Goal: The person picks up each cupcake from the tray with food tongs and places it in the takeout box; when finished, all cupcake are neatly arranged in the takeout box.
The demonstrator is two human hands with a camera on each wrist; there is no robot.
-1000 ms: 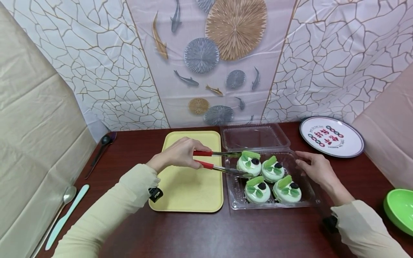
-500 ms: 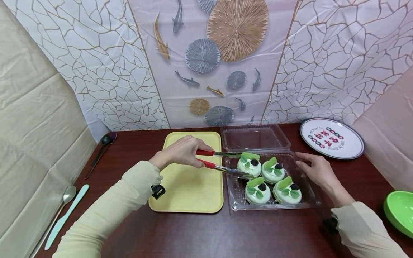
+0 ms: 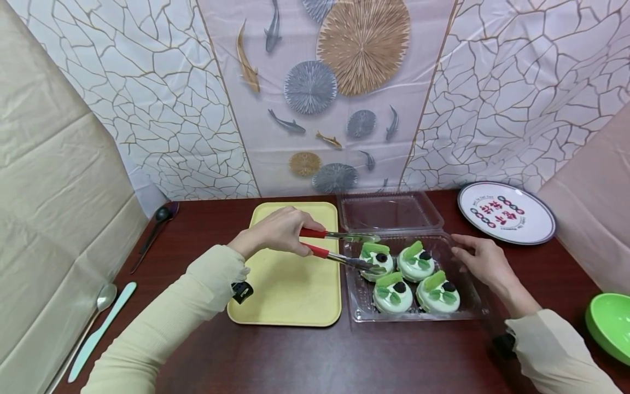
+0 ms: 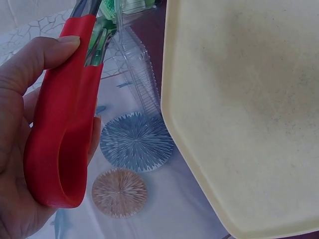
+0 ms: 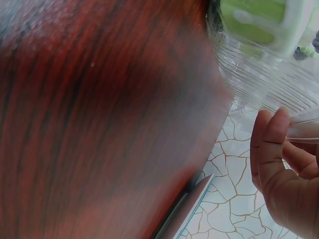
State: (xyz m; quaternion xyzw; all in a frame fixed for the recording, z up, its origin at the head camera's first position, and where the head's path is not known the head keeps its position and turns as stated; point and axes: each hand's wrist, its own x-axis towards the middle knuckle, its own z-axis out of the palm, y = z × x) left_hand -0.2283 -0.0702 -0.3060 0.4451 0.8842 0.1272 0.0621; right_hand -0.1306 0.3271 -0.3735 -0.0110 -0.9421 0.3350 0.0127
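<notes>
My left hand [image 3: 278,232] grips a pair of tongs [image 4: 65,104] by its red handles above the yellow tray [image 3: 283,290]. The metal ends reach right, apart, around the far-left cake [image 3: 376,262] in a clear plastic box [image 3: 361,313]. That cake is a round white one topped with a green piece, leaves and a dark berry. Close beside it sit more such cakes: one behind right [image 3: 415,262], others nearer, including the front-right cake [image 3: 438,293]. At the box's right rim, my right hand [image 3: 484,260] pinches the edge between thumb and fingers.
The box's lid [image 3: 391,210] lies folded open behind it. A white plate [image 3: 507,213] leans at the back right, and a green bowl [image 3: 612,325] stands at the right. On the left lie a metal spoon [image 3: 105,297], a pale knife [image 3: 100,331] and a dark spoon [image 3: 159,216].
The far-left cake has moved down and slightly left between the tongs, and the upper tong tip now shows clear of its top. Both hands stay almost still.
</notes>
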